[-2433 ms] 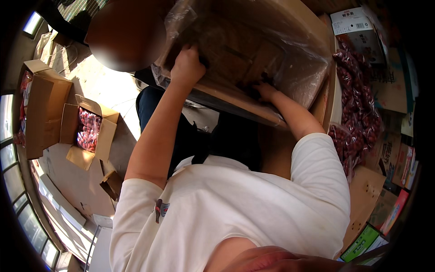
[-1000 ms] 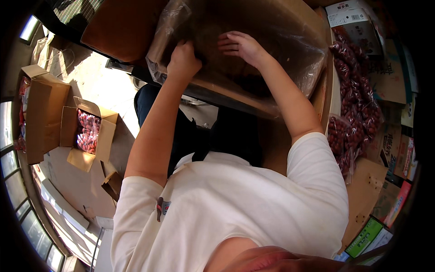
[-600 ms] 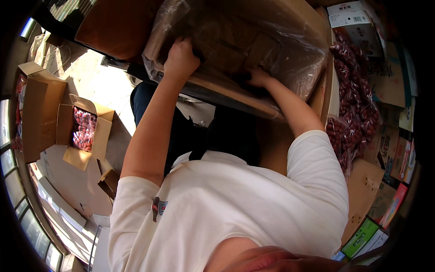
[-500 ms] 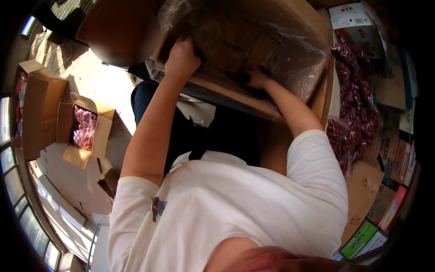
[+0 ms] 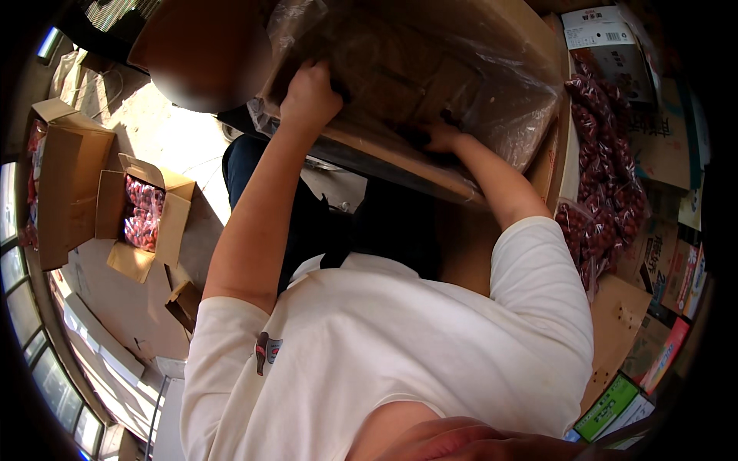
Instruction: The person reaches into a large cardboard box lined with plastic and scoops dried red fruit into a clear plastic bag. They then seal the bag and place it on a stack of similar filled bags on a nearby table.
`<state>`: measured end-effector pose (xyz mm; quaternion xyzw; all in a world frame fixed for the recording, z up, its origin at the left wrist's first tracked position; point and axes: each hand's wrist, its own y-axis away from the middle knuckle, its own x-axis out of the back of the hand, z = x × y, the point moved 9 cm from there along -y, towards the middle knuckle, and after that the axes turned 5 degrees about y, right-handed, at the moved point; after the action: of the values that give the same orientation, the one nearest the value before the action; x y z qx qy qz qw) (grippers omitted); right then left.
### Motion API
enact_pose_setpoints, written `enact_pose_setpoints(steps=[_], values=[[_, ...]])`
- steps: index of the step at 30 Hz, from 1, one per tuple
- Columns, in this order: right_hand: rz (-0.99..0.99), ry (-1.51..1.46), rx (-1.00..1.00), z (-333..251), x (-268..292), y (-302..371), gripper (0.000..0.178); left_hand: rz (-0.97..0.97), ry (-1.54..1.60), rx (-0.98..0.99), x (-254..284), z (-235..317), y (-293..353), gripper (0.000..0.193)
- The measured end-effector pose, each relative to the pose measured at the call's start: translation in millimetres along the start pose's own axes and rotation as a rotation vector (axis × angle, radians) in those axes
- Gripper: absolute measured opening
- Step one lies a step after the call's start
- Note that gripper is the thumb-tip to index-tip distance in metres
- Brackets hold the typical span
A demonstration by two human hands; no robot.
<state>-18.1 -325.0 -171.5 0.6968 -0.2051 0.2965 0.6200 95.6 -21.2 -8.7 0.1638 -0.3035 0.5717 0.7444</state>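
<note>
A large cardboard box (image 5: 530,38) with a clear plastic liner (image 5: 530,104) tilts in front of me, its inside mostly in shadow. My left hand (image 5: 310,96) is inside the left part of the box, its fingers curled closed; whatever they grip is hidden. Lower right in the box, my right hand (image 5: 441,137) reaches over the near wall. Its fingertips sink into dark shadow near the bottom, so their pose and anything under them cannot be made out.
Clear bags of dark red dates (image 5: 607,169) lie on the right beside a white carton (image 5: 603,46) and stacked boxes. On the left stand an open carton of bagged red fruit (image 5: 144,211) and a taller carton (image 5: 73,184). A rounded brown object (image 5: 200,46) rises at the upper left.
My right hand and forearm have shifted slightly to the right inside the box. The left hand stays almost where it was.
</note>
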Motion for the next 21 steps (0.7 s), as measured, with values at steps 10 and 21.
enact_pose_setpoints(steps=[10,21], values=[[-0.097,0.105,-0.244,7.7,1.8,28.7,0.058,0.0,0.011,-0.004,-1.1,-1.5,-1.0,0.044],[0.023,-0.036,-0.164,5.7,-8.4,30.4,0.063,0.01,0.033,-0.018,0.1,0.2,0.4,0.034]])
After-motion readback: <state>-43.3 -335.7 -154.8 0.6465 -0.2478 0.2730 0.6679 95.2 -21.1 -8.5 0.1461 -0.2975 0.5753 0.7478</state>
